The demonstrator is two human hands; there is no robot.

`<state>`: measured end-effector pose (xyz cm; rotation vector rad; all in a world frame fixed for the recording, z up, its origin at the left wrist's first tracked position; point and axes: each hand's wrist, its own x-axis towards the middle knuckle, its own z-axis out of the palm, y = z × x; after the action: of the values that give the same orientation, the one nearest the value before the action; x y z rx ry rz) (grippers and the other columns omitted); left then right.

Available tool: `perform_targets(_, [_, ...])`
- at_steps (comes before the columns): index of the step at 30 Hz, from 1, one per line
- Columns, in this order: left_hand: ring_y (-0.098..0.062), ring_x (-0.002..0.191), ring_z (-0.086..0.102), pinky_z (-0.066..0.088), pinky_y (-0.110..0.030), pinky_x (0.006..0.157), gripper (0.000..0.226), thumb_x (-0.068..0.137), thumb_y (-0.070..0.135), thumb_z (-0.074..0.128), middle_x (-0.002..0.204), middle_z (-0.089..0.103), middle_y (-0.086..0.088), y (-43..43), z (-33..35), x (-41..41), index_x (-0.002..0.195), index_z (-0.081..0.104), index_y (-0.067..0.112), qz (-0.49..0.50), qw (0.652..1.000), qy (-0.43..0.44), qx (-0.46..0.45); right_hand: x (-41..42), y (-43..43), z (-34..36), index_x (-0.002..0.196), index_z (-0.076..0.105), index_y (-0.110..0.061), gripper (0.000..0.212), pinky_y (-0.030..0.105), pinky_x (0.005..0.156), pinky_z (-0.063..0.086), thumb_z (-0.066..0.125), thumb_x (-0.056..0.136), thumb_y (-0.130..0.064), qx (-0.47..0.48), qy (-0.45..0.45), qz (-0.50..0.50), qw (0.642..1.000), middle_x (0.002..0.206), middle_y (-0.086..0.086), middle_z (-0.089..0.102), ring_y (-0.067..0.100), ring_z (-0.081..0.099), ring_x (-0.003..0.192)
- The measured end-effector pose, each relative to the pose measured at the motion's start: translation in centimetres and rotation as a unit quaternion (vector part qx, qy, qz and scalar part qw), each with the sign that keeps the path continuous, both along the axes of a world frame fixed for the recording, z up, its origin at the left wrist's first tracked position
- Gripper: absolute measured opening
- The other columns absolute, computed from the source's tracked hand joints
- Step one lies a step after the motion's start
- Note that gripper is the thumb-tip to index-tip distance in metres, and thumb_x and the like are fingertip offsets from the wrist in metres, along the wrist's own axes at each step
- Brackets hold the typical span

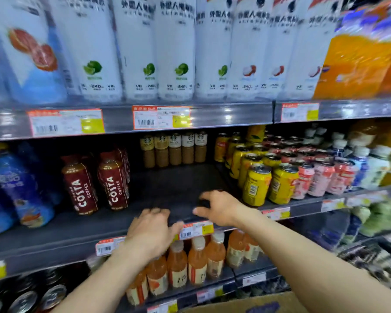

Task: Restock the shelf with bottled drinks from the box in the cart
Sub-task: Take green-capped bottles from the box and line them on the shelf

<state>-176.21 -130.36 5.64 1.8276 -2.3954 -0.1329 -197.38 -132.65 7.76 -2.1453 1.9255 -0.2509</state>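
Grey metal shelf (172,186), middle tier, with a bare stretch of deck in front of me. My left hand (149,231) rests palm down on its front lip, fingers loosely bent, thumb touching an orange-and-yellow price tag (195,230). My right hand (221,208) is just to the right of it and a little deeper in, fingers curled over something small and dark. It is too blurred for me to tell whether I grip it. The hands are apart.

At the back of the bare stretch stands a row of Starbucks bottles (174,150), brown with pale labels. To the left are dark red bottles reading "COSTA COFFEE" (79,184), and beyond them blue bottles (20,188) whose writing I cannot read. To the right are yellow cans (256,184), then pink cans (321,179).

On the tier above, tall white bottles (176,48) carry Chinese lettering, lime or lychee pictures and "VE" and "240". On the tier below, under my left wrist, stand orange bottles (196,260) with white caps.

A box (253,303) of brown cardboard with a blue mark shows at the bottom edge, between my forearms.
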Motion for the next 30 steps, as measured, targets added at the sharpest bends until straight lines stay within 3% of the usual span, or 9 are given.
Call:
perform_targets(3, [-0.024, 0.130, 0.042, 0.038, -0.037, 0.107, 0.057, 0.093, 0.057, 0.045, 0.142, 0.050, -0.001, 3.4, -0.5, 0.4, 0.139, 0.048, 0.023, -0.026, 0.998, -0.024, -0.049, 0.3, 4.2, -0.1, 0.129, 0.059, -0.018, 0.055, 0.034, 0.094, 0.046, 0.059, 0.091, -0.057, -0.036, 0.014, 0.011, 0.999, 0.130, 0.008, 0.061, 0.030, 0.055, 0.122])
perform_targets(5, [-0.023, 0.136, 0.037, 0.033, -0.036, 0.112, 0.057, 0.092, 0.052, 0.048, 0.148, 0.045, -0.001, 6.0, -1.1, 0.5, 0.141, 0.047, 0.023, -0.047, 0.997, -0.015, -0.061, 0.4, 7.2, -0.3, 0.132, 0.058, -0.018, 0.055, 0.037, 0.099, 0.047, 0.061, 0.090, -0.053, -0.055, 0.019, 0.014, 0.998, 0.132, 0.008, 0.059, 0.030, 0.053, 0.124])
perform_targets(8, [-0.023, 0.129, 0.041, 0.038, -0.037, 0.107, 0.052, 0.089, 0.050, 0.052, 0.138, 0.050, 0.001, 9.8, -2.5, 0.6, 0.134, 0.048, 0.024, -0.073, 0.995, 0.001, -0.067, 0.1, 11.6, -1.6, 0.128, 0.060, -0.014, 0.052, 0.041, 0.098, 0.047, 0.064, 0.089, -0.048, -0.057, 0.032, 0.011, 0.998, 0.127, 0.012, 0.061, 0.033, 0.055, 0.121])
perform_targets(15, [-0.029, 0.128, 0.041, 0.038, -0.039, 0.106, 0.055, 0.093, 0.047, 0.053, 0.137, 0.052, -0.007, 18.9, -7.6, -1.0, 0.138, 0.049, 0.016, -0.103, 0.993, 0.027, 0.053, -2.0, 22.3, -7.9, 0.129, 0.057, -0.015, 0.048, 0.044, 0.092, 0.051, 0.061, 0.092, -0.045, 0.026, 0.042, -0.041, 0.998, 0.126, 0.014, 0.061, 0.035, 0.057, 0.117])
perform_targets(21, [-0.026, 0.123, 0.047, 0.042, -0.037, 0.103, 0.046, 0.092, 0.047, 0.054, 0.128, 0.059, -0.004, 24.7, -12.9, -3.5, 0.127, 0.057, 0.018, -0.122, 0.983, 0.020, 0.135, -5.8, 29.7, -15.4, 0.135, 0.054, -0.012, 0.053, 0.041, 0.095, 0.048, 0.060, 0.093, -0.045, 0.133, 0.032, -0.078, 0.988, 0.133, 0.013, 0.057, 0.034, 0.054, 0.122])
perform_targets(26, [-0.028, 0.124, 0.047, 0.041, -0.037, 0.102, 0.040, 0.091, 0.047, 0.055, 0.128, 0.059, -0.007, 27.7, -17.8, -7.3, 0.119, 0.057, 0.018, -0.109, 0.967, 0.008, 0.230, -10.9, 33.5, -21.4, 0.128, 0.058, -0.014, 0.048, 0.040, 0.095, 0.049, 0.057, 0.091, -0.044, 0.226, 0.034, -0.110, 0.967, 0.129, 0.013, 0.061, 0.033, 0.055, 0.121])
perform_targets(30, [-0.029, 0.129, 0.047, 0.040, -0.035, 0.107, 0.045, 0.090, 0.042, 0.055, 0.134, 0.057, -0.011, 28.7, -21.9, -11.3, 0.127, 0.055, 0.016, -0.077, 0.952, 0.004, 0.296, -15.2, 34.5, -25.3, 0.124, 0.059, -0.017, 0.049, 0.038, 0.091, 0.052, 0.057, 0.088, -0.049, 0.282, 0.028, -0.112, 0.952, 0.124, 0.010, 0.066, 0.031, 0.061, 0.115])
